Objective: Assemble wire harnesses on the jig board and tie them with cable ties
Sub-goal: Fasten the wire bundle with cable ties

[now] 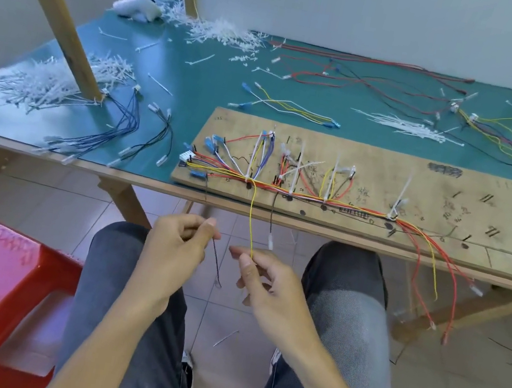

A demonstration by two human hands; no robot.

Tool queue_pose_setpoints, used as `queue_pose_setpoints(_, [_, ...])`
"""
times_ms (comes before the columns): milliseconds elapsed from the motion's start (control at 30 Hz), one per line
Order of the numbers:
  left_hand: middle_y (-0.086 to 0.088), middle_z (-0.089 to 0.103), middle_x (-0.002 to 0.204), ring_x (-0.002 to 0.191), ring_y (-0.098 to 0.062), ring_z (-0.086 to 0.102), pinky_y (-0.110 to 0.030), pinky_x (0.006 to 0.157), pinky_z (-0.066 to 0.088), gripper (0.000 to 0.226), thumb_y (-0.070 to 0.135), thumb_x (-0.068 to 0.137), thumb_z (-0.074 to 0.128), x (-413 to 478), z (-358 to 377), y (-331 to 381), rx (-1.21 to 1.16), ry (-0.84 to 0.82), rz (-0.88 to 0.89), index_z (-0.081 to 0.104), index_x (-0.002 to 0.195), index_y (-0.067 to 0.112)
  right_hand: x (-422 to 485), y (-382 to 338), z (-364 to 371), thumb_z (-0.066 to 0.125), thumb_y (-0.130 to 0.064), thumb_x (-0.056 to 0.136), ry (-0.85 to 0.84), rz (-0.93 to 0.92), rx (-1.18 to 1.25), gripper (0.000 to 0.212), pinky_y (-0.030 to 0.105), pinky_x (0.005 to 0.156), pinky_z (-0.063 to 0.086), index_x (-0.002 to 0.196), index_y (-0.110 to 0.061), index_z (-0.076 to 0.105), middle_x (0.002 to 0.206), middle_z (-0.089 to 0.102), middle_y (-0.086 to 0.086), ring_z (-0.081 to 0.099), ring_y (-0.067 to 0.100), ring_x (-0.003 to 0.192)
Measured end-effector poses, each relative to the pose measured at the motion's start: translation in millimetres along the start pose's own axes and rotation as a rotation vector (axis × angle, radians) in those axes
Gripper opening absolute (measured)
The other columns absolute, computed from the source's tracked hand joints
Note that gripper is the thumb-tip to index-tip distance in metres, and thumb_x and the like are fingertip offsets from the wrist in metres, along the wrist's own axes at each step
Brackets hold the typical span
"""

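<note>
Below the table edge, the left hand (175, 248) pinches a thin black wire (216, 265) between thumb and forefinger, its end dangling. The right hand (266, 281) pinches the yellow wire (252, 224) hanging from the tied harness (315, 199) on the jig board (419, 188), which lies on the green table (199, 81) near loose cable ties (403, 125)

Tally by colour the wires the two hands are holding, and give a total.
Black: 1, the black wire pinched by the left hand
Yellow: 1, the yellow wire pinched by the right hand
Total: 2
</note>
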State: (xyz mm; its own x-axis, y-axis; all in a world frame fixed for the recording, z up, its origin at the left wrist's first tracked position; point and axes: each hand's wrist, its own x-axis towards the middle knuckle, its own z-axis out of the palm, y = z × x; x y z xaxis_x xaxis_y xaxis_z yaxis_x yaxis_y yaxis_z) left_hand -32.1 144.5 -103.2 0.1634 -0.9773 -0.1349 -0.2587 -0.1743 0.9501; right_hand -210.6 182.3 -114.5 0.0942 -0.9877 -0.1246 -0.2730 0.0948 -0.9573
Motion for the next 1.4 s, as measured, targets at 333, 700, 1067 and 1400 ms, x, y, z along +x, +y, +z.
queue_pose_setpoints(333, [0.006, 0.058, 0.056, 0.049, -0.012, 0.049, -0.025, 0.047, 0.040, 0.028, 0.032, 0.103, 0.065, 0, -3, 20, -0.019, -0.057, 0.003, 0.078, 0.080, 0.023, -24, -27, 0, 0.048, -0.044, 0.111, -0.139, 0.074, 0.202, 0.032, 0.038, 0.071, 0.037, 0.099, -0.025, 0.072, 0.060, 0.059, -0.003, 0.047, 0.021, 0.066])
queue_pose_setpoints(700, [0.014, 0.067, 0.126, 0.112, -0.023, 0.052, -0.043, 0.093, 0.047, 0.016, 0.021, 0.104, 0.063, 4, 5, 69, 0.752, -0.276, 1.115, 0.075, 0.115, 0.021, -35, -42, -52, 0.055, -0.042, 0.107, -0.008, 0.013, -0.096, 0.024, 0.030, 0.052, 0.030, 0.094, -0.033, 0.073, 0.053, 0.039, -0.008, 0.034, 0.013, 0.050])
queue_pose_setpoints(1067, [0.008, 0.053, 0.096, 0.094, -0.012, 0.056, -0.038, 0.085, 0.050, 0.018, 0.041, 0.101, 0.055, 20, 9, 78, 0.496, -0.373, 0.729, 0.071, 0.103, 0.033, -14, -68, -126, 0.071, -0.031, 0.094, 0.240, -0.067, -0.335, 0.020, 0.029, 0.053, 0.034, 0.082, -0.016, 0.078, 0.055, 0.054, -0.002, 0.042, 0.007, 0.052])
queue_pose_setpoints(1400, [0.006, 0.060, 0.100, 0.098, -0.016, 0.065, -0.043, 0.088, 0.052, 0.013, 0.026, 0.102, 0.059, 33, 5, 82, 0.532, -0.271, 0.691, 0.068, 0.101, 0.036, -7, -70, -175, 0.072, -0.029, 0.096, 0.129, -0.092, 0.028, 0.017, 0.022, 0.053, 0.039, 0.094, -0.018, 0.084, 0.064, 0.056, 0.004, 0.049, 0.015, 0.058])
